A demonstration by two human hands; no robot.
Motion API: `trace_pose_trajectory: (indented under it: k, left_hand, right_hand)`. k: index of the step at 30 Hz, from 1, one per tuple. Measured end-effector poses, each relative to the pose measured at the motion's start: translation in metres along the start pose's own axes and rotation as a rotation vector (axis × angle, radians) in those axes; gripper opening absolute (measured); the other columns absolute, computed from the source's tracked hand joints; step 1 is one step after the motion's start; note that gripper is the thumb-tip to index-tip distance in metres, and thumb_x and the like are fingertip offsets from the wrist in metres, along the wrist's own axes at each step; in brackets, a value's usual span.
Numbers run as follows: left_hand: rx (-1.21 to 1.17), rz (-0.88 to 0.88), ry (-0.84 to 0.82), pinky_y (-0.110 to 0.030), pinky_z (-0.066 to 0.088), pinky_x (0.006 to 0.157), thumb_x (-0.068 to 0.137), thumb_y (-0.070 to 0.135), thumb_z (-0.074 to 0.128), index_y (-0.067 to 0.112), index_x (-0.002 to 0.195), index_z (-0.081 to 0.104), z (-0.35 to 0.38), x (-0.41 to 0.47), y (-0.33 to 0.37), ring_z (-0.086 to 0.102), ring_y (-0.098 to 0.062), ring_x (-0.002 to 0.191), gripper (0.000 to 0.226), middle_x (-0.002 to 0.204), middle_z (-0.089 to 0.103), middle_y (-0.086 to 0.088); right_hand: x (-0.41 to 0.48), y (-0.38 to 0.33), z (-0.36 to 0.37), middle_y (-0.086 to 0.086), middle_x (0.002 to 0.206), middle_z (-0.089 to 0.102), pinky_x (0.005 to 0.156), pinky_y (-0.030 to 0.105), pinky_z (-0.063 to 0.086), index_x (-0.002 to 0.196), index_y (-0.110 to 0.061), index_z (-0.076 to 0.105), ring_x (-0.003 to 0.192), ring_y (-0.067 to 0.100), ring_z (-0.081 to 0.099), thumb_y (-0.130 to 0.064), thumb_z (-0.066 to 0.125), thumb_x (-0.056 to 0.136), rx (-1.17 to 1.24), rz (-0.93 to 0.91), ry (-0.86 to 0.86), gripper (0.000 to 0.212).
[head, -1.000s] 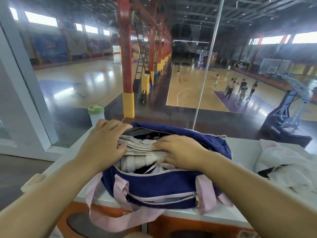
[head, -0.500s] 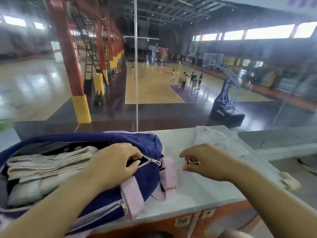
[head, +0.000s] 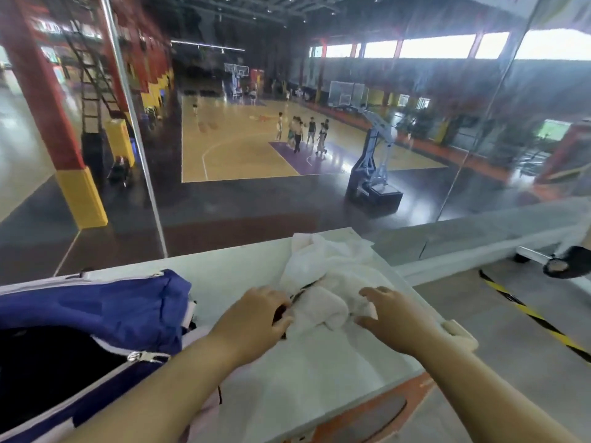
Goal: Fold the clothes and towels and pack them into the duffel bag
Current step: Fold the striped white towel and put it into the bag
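Behind a glass wall lies a glossy basketball court (head: 240,151); in front runs a smooth white counter (head: 319,378). Towards its right end sits a crumpled white garment (head: 332,266) — soft, thin, heaped in loose folds, a dark strip showing. The left hand (head: 256,318) curls its fingers onto the near edge, apparently pinching it; the right hand (head: 393,318) lays spread fingers on the cloth. The navy duffel bag (head: 112,305) stands unzipped just left.
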State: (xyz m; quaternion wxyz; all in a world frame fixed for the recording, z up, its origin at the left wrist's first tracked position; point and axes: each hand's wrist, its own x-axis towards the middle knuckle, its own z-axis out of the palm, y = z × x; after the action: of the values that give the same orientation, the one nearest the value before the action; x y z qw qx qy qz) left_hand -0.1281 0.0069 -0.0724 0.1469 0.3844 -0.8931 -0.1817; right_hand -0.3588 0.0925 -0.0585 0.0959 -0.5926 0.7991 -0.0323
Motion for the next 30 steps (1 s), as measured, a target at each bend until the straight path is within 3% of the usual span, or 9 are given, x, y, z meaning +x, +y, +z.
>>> trace_pose_trajectory:
  k: [5, 8, 11, 16, 18, 21, 24, 27, 30]
  left_hand:
    - [-0.093, -0.258, -0.066, -0.030, 0.033, 0.086, 0.090, 0.045, 0.049, 0.019, 0.122, 0.045, 0.029, 0.050, -0.016, 0.039, -0.026, 0.116, 0.041, 0.123, 0.043, -0.003]
    - [-0.230, -0.342, -0.091, -0.028, 0.042, 0.074, 0.086, 0.048, 0.053, 0.021, 0.104, 0.051, 0.038, 0.069, -0.024, 0.052, -0.018, 0.096, 0.032, 0.105, 0.055, 0.003]
    - [-0.273, -0.363, -0.088, -0.024, 0.038, 0.059, 0.085, 0.038, 0.058, 0.014, 0.085, 0.057, 0.040, 0.078, -0.023, 0.056, -0.017, 0.079, 0.024, 0.084, 0.061, 0.001]
    - [-0.261, -0.385, 0.144, -0.031, 0.029, 0.051, 0.090, 0.032, 0.056, 0.017, 0.051, 0.040, 0.022, 0.079, -0.015, 0.042, -0.018, 0.056, 0.045, 0.055, 0.045, 0.000]
    - [-0.241, -0.412, 0.241, -0.034, 0.033, 0.055, 0.091, 0.035, 0.054, 0.013, 0.049, 0.039, 0.010, 0.080, -0.017, 0.048, -0.027, 0.060, 0.050, 0.052, 0.047, -0.003]
    - [-0.285, -0.471, 0.351, -0.035, 0.039, 0.058, 0.091, 0.040, 0.052, 0.008, 0.053, 0.045, -0.007, 0.081, -0.022, 0.056, -0.032, 0.062, 0.050, 0.053, 0.054, -0.011]
    - [-0.290, -0.448, 0.404, -0.031, 0.031, 0.050, 0.085, 0.033, 0.060, 0.011, 0.051, 0.040, -0.019, 0.076, -0.019, 0.041, -0.024, 0.049, 0.045, 0.049, 0.042, -0.007]
    - [-0.321, -0.376, 0.345, -0.031, 0.035, 0.052, 0.076, 0.021, 0.069, 0.013, 0.054, 0.039, -0.021, 0.070, -0.018, 0.043, -0.022, 0.054, 0.038, 0.055, 0.046, -0.001]
    - [-0.529, -0.420, 0.163, -0.044, 0.052, 0.072, 0.068, 0.010, 0.075, 0.011, 0.075, 0.047, -0.014, 0.061, -0.021, 0.060, -0.026, 0.074, 0.028, 0.085, 0.068, -0.008]
  right_hand:
    - [0.026, 0.013, 0.015, 0.004, 0.133, 0.047, 0.096, 0.039, 0.042, 0.132, -0.025, 0.044, 0.116, 0.028, 0.048, -0.041, 0.058, 0.087, 0.125, -0.058, -0.024, 0.050]
    - [0.040, 0.014, 0.026, 0.003, 0.125, 0.048, 0.093, 0.037, 0.044, 0.124, -0.030, 0.054, 0.112, 0.026, 0.049, -0.046, 0.058, 0.087, 0.160, -0.073, -0.013, 0.041]
    - [0.050, 0.013, 0.035, 0.001, 0.123, 0.047, 0.087, 0.032, 0.044, 0.114, -0.029, 0.063, 0.110, 0.024, 0.047, -0.039, 0.054, 0.091, 0.087, -0.100, 0.047, 0.027]
    - [0.049, 0.032, 0.034, -0.006, 0.122, 0.054, 0.082, 0.032, 0.042, 0.107, -0.025, 0.066, 0.110, 0.023, 0.051, -0.031, 0.056, 0.091, 0.145, -0.120, 0.227, 0.021]
    - [0.043, 0.041, 0.028, -0.003, 0.115, 0.062, 0.078, 0.036, 0.047, 0.101, -0.017, 0.066, 0.103, 0.027, 0.057, -0.021, 0.058, 0.089, 0.142, -0.134, 0.331, 0.015]
    - [0.032, 0.048, 0.014, 0.001, 0.096, 0.068, 0.059, 0.028, 0.042, 0.095, -0.010, 0.064, 0.087, 0.026, 0.061, -0.012, 0.058, 0.090, 0.177, -0.101, 0.449, 0.008]
    - [0.022, 0.050, 0.004, 0.006, 0.083, 0.067, 0.061, 0.038, 0.047, 0.091, -0.009, 0.059, 0.075, 0.031, 0.061, -0.011, 0.057, 0.090, 0.276, -0.061, 0.481, 0.003]
    - [0.012, 0.050, -0.001, 0.003, 0.078, 0.065, 0.066, 0.042, 0.052, 0.086, -0.016, 0.056, 0.073, 0.025, 0.060, -0.015, 0.057, 0.090, 0.412, -0.021, 0.421, 0.005]
    - [0.001, 0.050, -0.005, -0.008, 0.079, 0.060, 0.059, 0.022, 0.047, 0.091, -0.029, 0.057, 0.067, 0.009, 0.055, -0.019, 0.058, 0.088, 0.430, -0.007, 0.118, 0.011]
